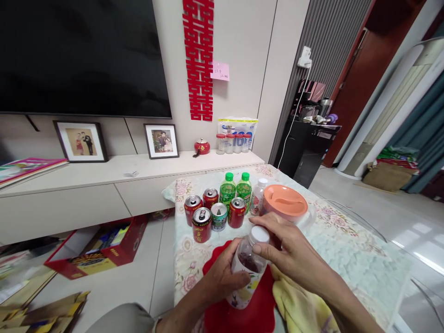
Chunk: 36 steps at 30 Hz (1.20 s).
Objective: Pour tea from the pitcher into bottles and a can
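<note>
In the head view I have the left hand wrapped around a clear bottle, its fingers closed on the body and the thumb lying across the label; the right hand comes in from the right, thumb and index finger narrowed about the white cap, though I cannot tell whether they grip it, the other fingers being partly hidden; the bottle is at the near side of the table, over a red mat, dark contents showing below its neck; whether its base touches the mat I cannot tell; just right of the mat I see a yellow cloth bunched on the floral tablecloth; farther off, to the left, red cans stand around a teal can, with two green-capped bottles behind; to their right I find another white-capped bottle, just beside a bowl with an orange lid; at the far side a pale cabinet carries two framed photographs and four red-lidded jars
</note>
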Tool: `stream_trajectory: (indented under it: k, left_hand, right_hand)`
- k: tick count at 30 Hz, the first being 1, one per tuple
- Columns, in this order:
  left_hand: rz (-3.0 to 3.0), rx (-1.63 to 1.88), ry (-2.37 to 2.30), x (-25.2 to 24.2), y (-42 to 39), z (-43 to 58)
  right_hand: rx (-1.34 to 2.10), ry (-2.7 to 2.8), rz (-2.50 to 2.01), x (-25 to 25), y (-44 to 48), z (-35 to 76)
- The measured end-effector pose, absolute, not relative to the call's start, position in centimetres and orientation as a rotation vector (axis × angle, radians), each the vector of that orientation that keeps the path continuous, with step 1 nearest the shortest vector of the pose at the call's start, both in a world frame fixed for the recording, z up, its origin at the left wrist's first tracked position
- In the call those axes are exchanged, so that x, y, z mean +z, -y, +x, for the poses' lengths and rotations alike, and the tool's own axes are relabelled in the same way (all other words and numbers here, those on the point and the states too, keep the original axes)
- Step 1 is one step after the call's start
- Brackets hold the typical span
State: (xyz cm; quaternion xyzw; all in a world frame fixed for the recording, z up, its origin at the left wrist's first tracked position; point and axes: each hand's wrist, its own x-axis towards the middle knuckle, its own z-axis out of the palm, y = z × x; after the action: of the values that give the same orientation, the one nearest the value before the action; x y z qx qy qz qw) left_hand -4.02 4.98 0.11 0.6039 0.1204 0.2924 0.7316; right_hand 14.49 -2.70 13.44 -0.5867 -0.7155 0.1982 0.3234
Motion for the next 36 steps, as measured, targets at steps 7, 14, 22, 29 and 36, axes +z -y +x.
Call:
stream_trajectory:
  k: [7,14,22,29,36]
  left_hand:
    - [1.337,0.705,-0.302,0.4,-4.7,-3.8]
    - [1.318,0.634,-0.29,-0.1,-5.0,-4.0]
    - [1.261,0.661,-0.245,0.2,-5.2,-3.8]
    - [1.271,0.667,-0.282,0.7,-5.3,-4.0]
    - [1.289,0.683,-0.284,0.7,-5.5,-4.1]
  right_hand:
    - [0.523,2.069,-1.611,14.9,1.6,15.5]
    - [0.73,2.212,-1.272,15.6,0.4,17.8]
    - [0.645,2.279,-1.168,16.0,0.1,17.8]
    - [0.481,2.541,-1.301,17.5,0.0,17.0]
    - [0.492,2.593,-1.298,18.1,-0.8,16.8]
